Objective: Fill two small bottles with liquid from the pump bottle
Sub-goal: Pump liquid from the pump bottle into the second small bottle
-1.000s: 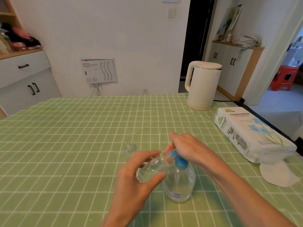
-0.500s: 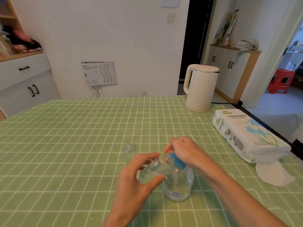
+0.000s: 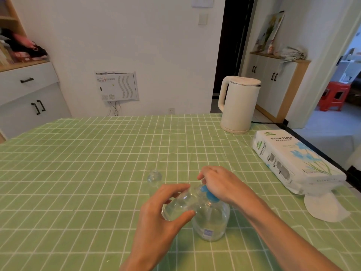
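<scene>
A clear pump bottle (image 3: 212,222) with a blue pump head (image 3: 208,194) stands on the green checked tablecloth near the front. My right hand (image 3: 220,183) rests on top of the pump head with fingers curled over it. My left hand (image 3: 166,216) grips a small clear bottle (image 3: 179,205), tilted with its mouth against the pump nozzle; some liquid shows inside. A second small clear bottle (image 3: 154,178) stands upright and uncapped on the cloth, just behind my left hand.
A cream electric kettle (image 3: 239,104) stands at the back right of the table (image 3: 78,163). A tissue paper pack (image 3: 293,159) lies along the right edge, with a loose white tissue (image 3: 326,209) in front of it.
The pump head sits lower under my right hand than a second ago. The camera view has shifted slightly; both hands stay at the bottles.
</scene>
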### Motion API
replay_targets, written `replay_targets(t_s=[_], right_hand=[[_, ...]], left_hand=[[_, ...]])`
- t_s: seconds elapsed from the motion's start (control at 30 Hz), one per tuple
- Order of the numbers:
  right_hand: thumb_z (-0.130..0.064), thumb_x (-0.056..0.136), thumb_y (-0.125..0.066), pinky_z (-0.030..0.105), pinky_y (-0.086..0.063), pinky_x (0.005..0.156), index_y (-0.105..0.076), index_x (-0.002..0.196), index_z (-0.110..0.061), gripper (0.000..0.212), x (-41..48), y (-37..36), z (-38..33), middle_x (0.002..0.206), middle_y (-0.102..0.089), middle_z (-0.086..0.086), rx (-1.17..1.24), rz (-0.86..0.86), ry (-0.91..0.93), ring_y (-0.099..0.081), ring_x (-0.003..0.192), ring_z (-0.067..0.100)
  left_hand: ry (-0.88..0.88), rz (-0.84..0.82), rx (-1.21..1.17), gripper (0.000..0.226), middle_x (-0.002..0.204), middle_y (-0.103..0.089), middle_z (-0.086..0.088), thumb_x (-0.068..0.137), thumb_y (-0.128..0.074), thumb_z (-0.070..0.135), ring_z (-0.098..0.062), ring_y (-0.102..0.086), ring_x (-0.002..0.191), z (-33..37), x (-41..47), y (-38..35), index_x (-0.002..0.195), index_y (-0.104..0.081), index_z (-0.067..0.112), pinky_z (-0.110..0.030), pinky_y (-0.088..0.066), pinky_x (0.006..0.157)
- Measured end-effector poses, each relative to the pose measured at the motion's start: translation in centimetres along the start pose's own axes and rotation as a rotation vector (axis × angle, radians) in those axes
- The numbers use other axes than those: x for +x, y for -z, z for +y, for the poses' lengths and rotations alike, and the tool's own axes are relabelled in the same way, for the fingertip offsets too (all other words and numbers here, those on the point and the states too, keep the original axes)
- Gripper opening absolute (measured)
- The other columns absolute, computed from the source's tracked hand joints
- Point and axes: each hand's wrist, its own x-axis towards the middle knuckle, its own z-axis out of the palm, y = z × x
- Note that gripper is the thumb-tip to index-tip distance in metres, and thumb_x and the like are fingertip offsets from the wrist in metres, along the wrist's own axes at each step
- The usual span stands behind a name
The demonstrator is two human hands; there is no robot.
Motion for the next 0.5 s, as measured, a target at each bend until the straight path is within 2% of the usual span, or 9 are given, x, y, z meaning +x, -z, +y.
replay_targets(t_s=[0.13,0.23,0.3,0.37,0.43,0.5], right_hand=[[-0.032,0.114,-0.028,0.042,-0.043,0.099,-0.065,0.122,-0.019,0.040,-0.3,0.1,-0.1,0.121,-0.062,0.002,-0.036,0.030,0.032,-0.059,0.117,0.026],[-0.044,0.115,-0.021,0.054,-0.045,0.110,-0.056,0.098,-0.023,0.044,-0.6,0.2,-0.6,0.117,-0.064,0.005,-0.110,0.073,0.065,-0.058,0.119,0.033],[-0.056,0.113,-0.015,0.059,-0.043,0.113,-0.050,0.090,-0.027,0.051,-0.9,0.4,-0.9,0.117,-0.064,0.005,-0.160,0.111,0.078,-0.057,0.122,0.035],[-0.057,0.113,-0.011,0.061,-0.041,0.115,-0.052,0.095,-0.030,0.052,-0.9,0.5,-1.1,0.118,-0.063,0.003,-0.211,0.119,0.095,-0.056,0.128,0.037],[-0.056,0.114,-0.009,0.060,-0.040,0.117,-0.062,0.114,-0.025,0.061,-0.9,0.6,-1.0,0.126,-0.067,0.003,-0.196,0.116,0.092,-0.056,0.131,0.037],[-0.056,0.114,-0.010,0.052,-0.044,0.107,-0.069,0.122,-0.018,0.070,-0.9,0.5,-0.8,0.130,-0.071,0.007,-0.134,0.112,0.063,-0.060,0.121,0.031]], left_hand=[[-0.003,0.006,0.005,0.050,0.115,-0.074,0.020,0.071,-0.085,0.031,-0.010,-0.070,0.108,0.1,0.0,-0.1,0.117,-0.071,0.044,-0.015,-0.050,0.088],[-0.004,0.009,0.006,0.050,0.115,-0.074,0.020,0.072,-0.086,0.028,-0.009,-0.069,0.109,0.2,0.0,0.0,0.117,-0.071,0.045,-0.015,-0.049,0.089],[-0.006,0.009,0.011,0.051,0.115,-0.074,0.020,0.072,-0.088,0.026,-0.009,-0.069,0.109,0.3,0.0,0.0,0.117,-0.071,0.044,-0.016,-0.049,0.090],[0.001,0.003,0.020,0.054,0.115,-0.073,0.021,0.074,-0.092,0.020,-0.009,-0.068,0.110,0.3,0.0,0.1,0.117,-0.071,0.044,-0.015,-0.049,0.090],[0.005,-0.003,0.025,0.056,0.115,-0.073,0.021,0.074,-0.092,0.016,-0.009,-0.068,0.111,0.3,0.0,0.1,0.117,-0.071,0.044,-0.014,-0.048,0.090],[-0.001,-0.002,0.019,0.056,0.115,-0.074,0.021,0.074,-0.093,0.016,-0.010,-0.069,0.110,0.4,0.0,0.1,0.117,-0.071,0.044,-0.015,-0.049,0.090]])
